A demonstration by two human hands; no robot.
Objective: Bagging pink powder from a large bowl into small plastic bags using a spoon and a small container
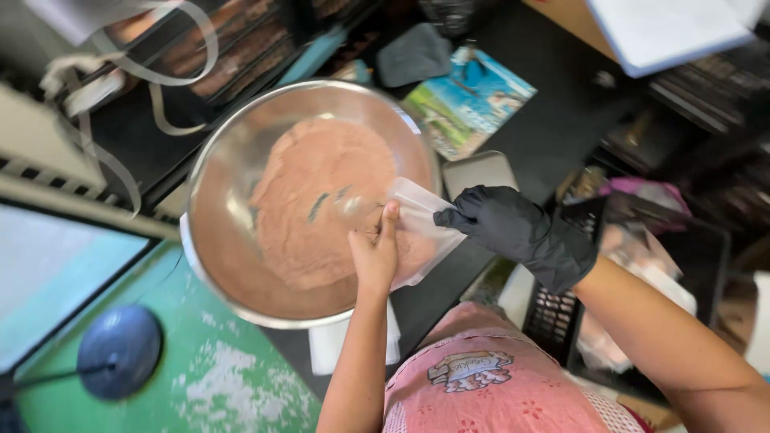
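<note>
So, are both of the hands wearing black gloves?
No, only the right hand wears a black glove; the left hand on the clear bag is bare.

bright daylight | glare on steel bowl [241, 160] | edges blurred, wide-angle bend

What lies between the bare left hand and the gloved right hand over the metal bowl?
In the head view, a clear plastic bag spans the gap between the left hand and gloved right hand, above the bowl of reddish-brown powder.

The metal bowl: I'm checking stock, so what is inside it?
The metal bowl holds reddish-brown powder. A clear plastic bag and the left hand cover part of it.
</note>
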